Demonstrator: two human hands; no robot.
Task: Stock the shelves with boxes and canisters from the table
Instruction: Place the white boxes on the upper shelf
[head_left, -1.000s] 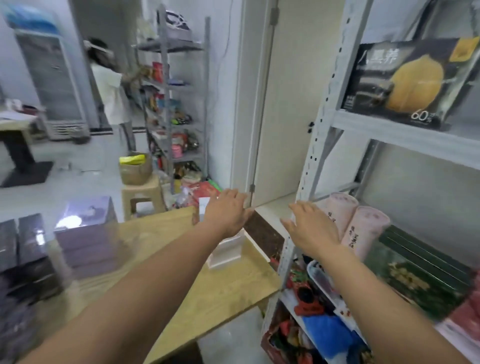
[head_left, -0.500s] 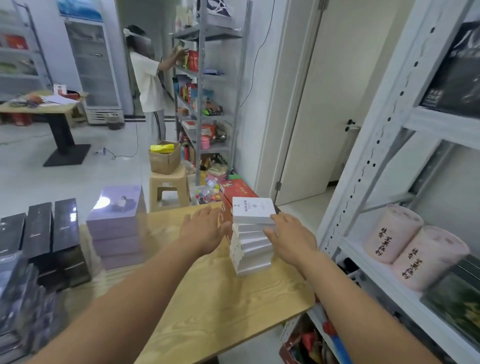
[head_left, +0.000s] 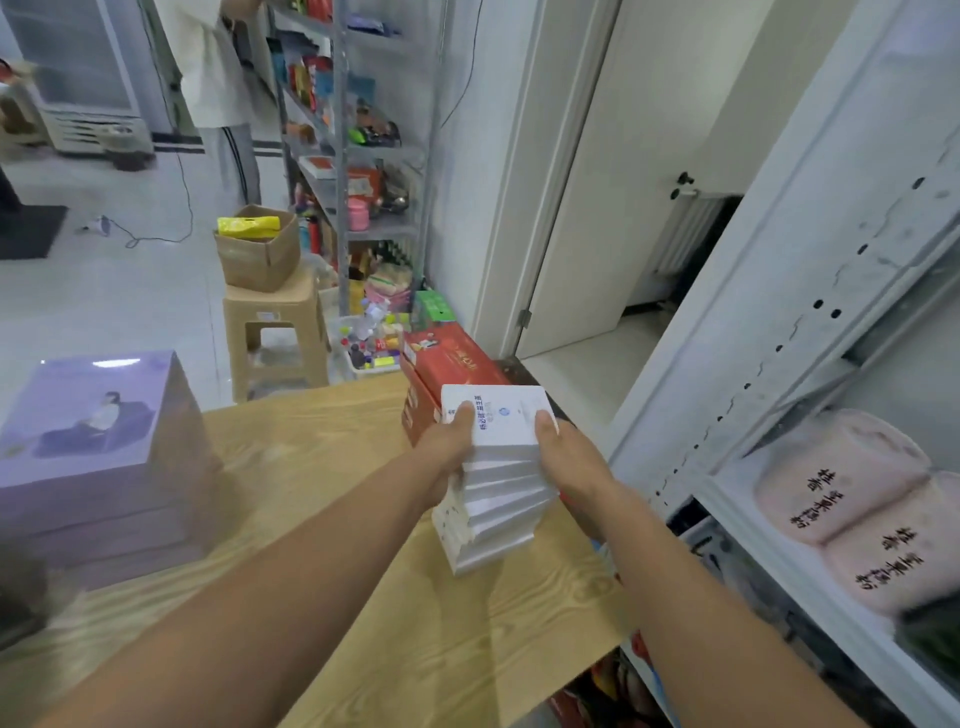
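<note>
Head view, the grasp before the transfer. We see the stack of white boxes (head_left: 493, 506) standing on the wooden tabletop (head_left: 363, 597) near its right-hand end, fanned and leaning slightly, with a red carton (head_left: 452, 364) just behind it. The left hand (head_left: 448, 441) and the right hand (head_left: 569, 460) bracket the upper part of the stack from opposite sides. Each thumb lies on the printed face of the top box (head_left: 498, 415), and the fingers curl down the side faces, so both hands grip the boxes between them. We cannot tell how many boxes the grip takes in, since the fingers are mostly hidden behind the stack. The governing relation is lateral. The stack's long axis is vertical, the hands span it from left to right, and the shelf (head_left: 810, 587) lies to the right of the stack and lower than the tabletop. The right hand is therefore the nearer one to the shelf. Two pink canisters (head_left: 841, 478) already lie on their sides there. We judge that the load must be lifted and carried to the right. A stack of lavender boxes (head_left: 93, 415) waits at the left of the tabletop, well apart from both hands.
</note>
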